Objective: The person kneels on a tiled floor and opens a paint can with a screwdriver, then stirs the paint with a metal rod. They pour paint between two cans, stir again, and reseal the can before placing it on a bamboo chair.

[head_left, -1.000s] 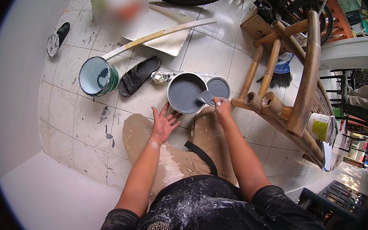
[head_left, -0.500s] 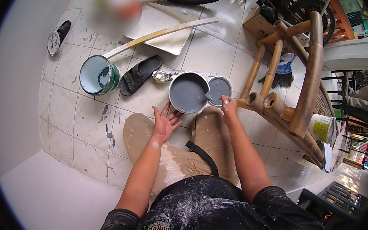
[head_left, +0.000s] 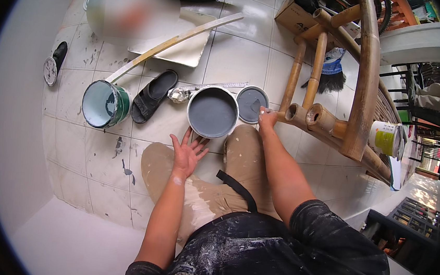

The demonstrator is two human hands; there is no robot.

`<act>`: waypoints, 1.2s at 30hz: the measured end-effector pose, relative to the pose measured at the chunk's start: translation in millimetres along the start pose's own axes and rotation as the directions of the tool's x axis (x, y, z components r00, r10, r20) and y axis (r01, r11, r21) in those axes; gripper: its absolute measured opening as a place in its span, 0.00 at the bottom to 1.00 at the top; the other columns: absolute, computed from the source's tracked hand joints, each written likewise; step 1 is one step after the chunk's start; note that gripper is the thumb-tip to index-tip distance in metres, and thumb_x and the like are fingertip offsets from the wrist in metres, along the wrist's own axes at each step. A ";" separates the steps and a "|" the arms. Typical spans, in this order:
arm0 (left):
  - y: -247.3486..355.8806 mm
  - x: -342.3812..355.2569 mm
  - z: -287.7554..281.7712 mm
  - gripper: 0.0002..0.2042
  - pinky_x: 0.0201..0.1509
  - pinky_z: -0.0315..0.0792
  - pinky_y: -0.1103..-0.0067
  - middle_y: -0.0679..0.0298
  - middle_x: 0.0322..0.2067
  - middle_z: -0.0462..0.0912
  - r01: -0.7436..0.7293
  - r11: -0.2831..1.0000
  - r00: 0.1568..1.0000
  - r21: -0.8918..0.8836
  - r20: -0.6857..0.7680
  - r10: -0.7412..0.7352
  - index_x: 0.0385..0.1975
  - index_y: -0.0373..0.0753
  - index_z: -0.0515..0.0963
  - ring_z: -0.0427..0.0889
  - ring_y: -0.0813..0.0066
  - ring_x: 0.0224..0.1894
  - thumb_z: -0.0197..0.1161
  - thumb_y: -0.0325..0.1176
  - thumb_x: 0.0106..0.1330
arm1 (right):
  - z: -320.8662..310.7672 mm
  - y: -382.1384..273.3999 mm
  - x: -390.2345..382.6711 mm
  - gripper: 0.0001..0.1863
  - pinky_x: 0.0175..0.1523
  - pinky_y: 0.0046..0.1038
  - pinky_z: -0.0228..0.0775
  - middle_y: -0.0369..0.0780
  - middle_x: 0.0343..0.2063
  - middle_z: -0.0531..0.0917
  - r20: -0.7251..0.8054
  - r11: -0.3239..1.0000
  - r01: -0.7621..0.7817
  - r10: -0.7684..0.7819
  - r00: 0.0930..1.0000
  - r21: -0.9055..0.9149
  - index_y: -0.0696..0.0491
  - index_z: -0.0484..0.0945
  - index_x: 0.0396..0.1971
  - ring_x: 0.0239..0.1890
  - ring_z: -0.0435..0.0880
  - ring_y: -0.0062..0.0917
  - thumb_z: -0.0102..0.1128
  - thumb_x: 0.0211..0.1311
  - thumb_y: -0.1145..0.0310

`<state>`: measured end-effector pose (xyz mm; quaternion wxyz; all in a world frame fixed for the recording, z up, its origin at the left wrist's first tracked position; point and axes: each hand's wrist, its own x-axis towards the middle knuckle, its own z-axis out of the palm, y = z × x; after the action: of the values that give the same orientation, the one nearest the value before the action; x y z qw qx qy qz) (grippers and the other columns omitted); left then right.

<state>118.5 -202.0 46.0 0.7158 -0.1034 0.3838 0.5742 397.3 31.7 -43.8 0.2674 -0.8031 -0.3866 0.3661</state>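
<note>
A white round tub (head_left: 213,112) filled with smooth grey paint or filler stands on the floor before my knees. To its right lies its round lid (head_left: 248,104), coated with the same grey stuff. My right hand (head_left: 267,118) is closed round a putty knife (head_left: 256,107), whose grey-smeared blade is over the lid and hard to make out against it. Palm up, with fingers spread, my left hand (head_left: 188,153) is just below the tub's near rim; its fingertips are close to the tub, and whether they touch it I cannot tell.
Left of the tub are a crumpled silvery packet (head_left: 179,95), a black sandal (head_left: 153,96) and a green bucket (head_left: 105,104). A long strip (head_left: 179,39) runs from the bucket over a white tray (head_left: 188,54). A bamboo chair (head_left: 363,82) is on the right.
The putty knife has gone from the gap between tub and lid to over the lid. My left hand stays spread by the tub. The whole view has shifted slightly.
</note>
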 end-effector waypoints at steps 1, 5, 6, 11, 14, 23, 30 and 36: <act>-0.1 0.3 -0.1 0.57 0.85 0.49 0.46 0.44 0.82 0.55 0.002 1.000 1.000 0.000 -0.009 -0.002 0.87 0.55 0.46 0.60 0.43 0.82 0.34 0.89 0.66 | 1.7 3.5 3.9 0.17 0.45 0.33 0.79 0.43 0.31 0.89 0.005 0.999 -0.031 0.031 1.000 0.006 0.64 0.88 0.39 0.34 0.87 0.29 0.74 0.64 0.62; -0.4 1.7 -0.6 0.57 0.85 0.49 0.46 0.43 0.82 0.55 0.010 1.000 0.999 -0.028 -0.046 -0.011 0.87 0.55 0.46 0.60 0.42 0.82 0.35 0.89 0.66 | 6.0 13.1 14.7 0.17 0.40 0.33 0.77 0.40 0.26 0.87 -0.045 1.000 0.011 -0.012 0.999 -0.008 0.64 0.89 0.36 0.29 0.83 0.25 0.73 0.61 0.62; -0.6 2.0 -0.7 0.57 0.85 0.49 0.46 0.43 0.82 0.55 0.008 1.000 0.999 -0.027 -0.037 -0.009 0.87 0.55 0.46 0.60 0.42 0.82 0.35 0.89 0.66 | 6.6 14.2 16.6 0.17 0.39 0.33 0.78 0.40 0.26 0.87 -0.035 1.000 -0.018 0.018 0.999 -0.002 0.64 0.89 0.36 0.28 0.83 0.25 0.73 0.61 0.62; -0.3 2.4 -1.5 0.57 0.85 0.49 0.46 0.42 0.82 0.55 0.006 1.000 0.999 -0.019 -0.050 -0.007 0.87 0.55 0.46 0.59 0.41 0.82 0.36 0.89 0.66 | 7.2 13.8 24.3 0.15 0.37 0.33 0.79 0.42 0.26 0.89 -0.059 0.999 0.028 -0.030 0.998 -0.032 0.61 0.88 0.35 0.28 0.87 0.28 0.75 0.62 0.63; 0.4 2.4 -2.0 0.57 0.85 0.50 0.46 0.42 0.82 0.54 0.013 1.000 0.999 -0.025 -0.041 -0.014 0.87 0.55 0.46 0.59 0.41 0.82 0.35 0.89 0.66 | 5.7 13.3 29.1 0.12 0.38 0.33 0.81 0.44 0.26 0.89 -0.056 0.998 0.042 -0.044 0.997 -0.037 0.59 0.87 0.34 0.28 0.88 0.29 0.76 0.62 0.64; 1.3 1.9 1.3 0.56 0.84 0.50 0.46 0.42 0.82 0.55 0.015 1.000 0.997 -0.021 -0.077 -0.017 0.87 0.54 0.46 0.58 0.40 0.83 0.33 0.88 0.67 | -1.7 21.2 -2.6 0.30 0.42 0.34 0.80 0.44 0.28 0.88 0.380 0.844 0.397 -0.256 0.889 -0.359 0.58 0.85 0.63 0.29 0.86 0.30 0.73 0.59 0.68; 3.0 1.2 -1.2 0.56 0.84 0.52 0.47 0.45 0.84 0.51 0.018 0.999 1.000 0.028 -0.022 -0.017 0.87 0.57 0.45 0.59 0.40 0.82 0.35 0.88 0.67 | -35.8 3.7 -43.7 0.33 0.49 0.38 0.81 0.49 0.33 0.89 0.261 0.881 0.309 -0.223 0.939 -0.358 0.58 0.80 0.67 0.37 0.90 0.39 0.69 0.61 0.68; -0.4 -3.7 -5.0 0.54 0.83 0.56 0.49 0.44 0.84 0.53 0.022 0.995 1.000 0.101 -0.019 -0.020 0.87 0.56 0.47 0.61 0.41 0.81 0.34 0.87 0.68 | -83.1 -0.3 -81.5 0.25 0.48 0.37 0.79 0.45 0.35 0.83 0.253 0.893 0.400 -0.346 0.904 -0.208 0.58 0.82 0.62 0.35 0.84 0.35 0.68 0.66 0.69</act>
<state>116.5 -207.8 44.9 0.7226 -0.0760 0.4176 0.5456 427.9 -46.9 36.4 0.1852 -0.6982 -0.6037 0.3371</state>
